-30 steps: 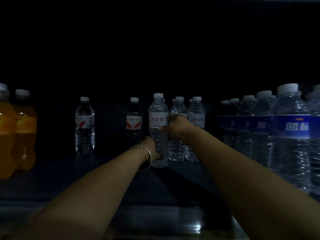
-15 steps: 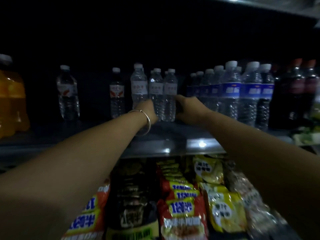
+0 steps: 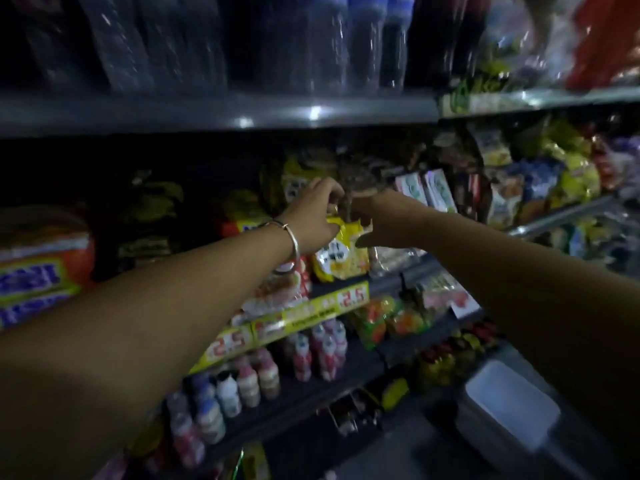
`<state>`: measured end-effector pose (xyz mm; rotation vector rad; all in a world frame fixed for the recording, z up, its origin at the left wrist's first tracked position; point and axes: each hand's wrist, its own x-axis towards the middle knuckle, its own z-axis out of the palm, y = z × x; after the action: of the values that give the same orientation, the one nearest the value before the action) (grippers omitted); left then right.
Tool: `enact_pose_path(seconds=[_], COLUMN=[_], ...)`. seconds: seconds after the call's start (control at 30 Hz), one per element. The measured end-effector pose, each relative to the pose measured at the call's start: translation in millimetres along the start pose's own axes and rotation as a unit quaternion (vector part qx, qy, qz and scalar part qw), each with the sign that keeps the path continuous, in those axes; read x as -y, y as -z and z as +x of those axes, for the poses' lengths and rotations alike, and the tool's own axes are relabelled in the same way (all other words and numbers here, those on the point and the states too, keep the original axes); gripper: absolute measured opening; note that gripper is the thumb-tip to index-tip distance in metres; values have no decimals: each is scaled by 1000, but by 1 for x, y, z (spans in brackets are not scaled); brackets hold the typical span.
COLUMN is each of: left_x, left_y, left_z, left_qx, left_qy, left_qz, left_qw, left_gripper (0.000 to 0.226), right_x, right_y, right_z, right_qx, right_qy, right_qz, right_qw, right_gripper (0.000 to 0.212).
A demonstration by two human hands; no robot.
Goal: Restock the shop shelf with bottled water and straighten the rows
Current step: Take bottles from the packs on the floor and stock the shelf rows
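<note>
both arms reach forward to the snack shelf (image 3: 388, 282), one level below the shelf that carries the bottled water. the left hand (image 3: 317, 211), with a thin metal bangle (image 3: 289, 237) round its wrist, has its fingers curled over the top edge of a yellow snack packet (image 3: 341, 252) that stands at the front of that shelf. the right hand (image 3: 379, 218) is just beside it, thumb low and fingers bent toward the same packet; the frame is blurred and dim, so i cannot tell whether either hand really grips the packet or only touches it. the two hands are close together, almost meeting above the packet.

the water bottles (image 3: 346, 39) stand in rows on the upper shelf (image 3: 214, 110), at the top of the view, well apart from both hands; only their lower bodies show, with dark drink bottles (image 3: 436, 36) to their right. neither hand holds a bottle.

left of the yellow packet lie red and orange noodle packets (image 3: 38, 268). yellow price tags (image 3: 294, 315) marked 2.5 run along the snack shelf's front edge. below them small yoghurt-drink bottles (image 3: 311, 351) with red and blue labels stand in rows on a lower shelf. more bagged snacks (image 3: 554, 174) fill the shelves to the right, and a pale plastic tub (image 3: 509, 403) sits low at right.
</note>
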<state>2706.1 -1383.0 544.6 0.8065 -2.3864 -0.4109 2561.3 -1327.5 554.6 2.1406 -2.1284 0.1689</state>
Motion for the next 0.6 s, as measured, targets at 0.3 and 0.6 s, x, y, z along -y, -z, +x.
enact_pose_path(seconds=[0.3,0.6], left_x=[95,230], left_y=[-264,-491], left_z=[-76,-242], left_qx=[196,310], left_qy=[71,213], left_qz=[-31,-73], left_qw=[978,924], left_gripper=[46,53], right_x=[-58,-38], right_y=[-280,-599], right_z=[-47,-130], right_qx=[174,352], right_qy=[-44,-42], right_qz=[44,139], right_qw=[983,925], right_gripper=[47,56])
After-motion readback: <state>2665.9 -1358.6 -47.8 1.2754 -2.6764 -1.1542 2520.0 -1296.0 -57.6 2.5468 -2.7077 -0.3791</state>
